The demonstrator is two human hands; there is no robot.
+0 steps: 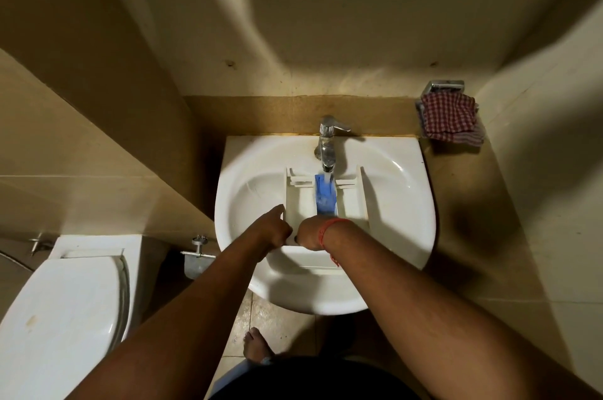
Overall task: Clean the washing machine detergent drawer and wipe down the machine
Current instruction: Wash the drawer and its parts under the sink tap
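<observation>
The white detergent drawer (354, 204) lies in the white sink basin (261, 184), its blue insert (324, 194) under the chrome tap (327, 146). Water runs from the tap onto the blue insert. My left hand (272, 228) holds the drawer's near left corner, index finger stretched along its left edge. My right hand (310, 233), with a red thread at the wrist, grips the drawer's near front part; its fingers are hidden behind the wrist. The washing machine is out of view.
A red checked cloth (452, 120) hangs from a chrome holder (445, 86) on the wall at the right. A white toilet (62, 311) with its lid down stands at the left. A metal valve (199, 251) is between toilet and sink. Tiled walls close in on three sides.
</observation>
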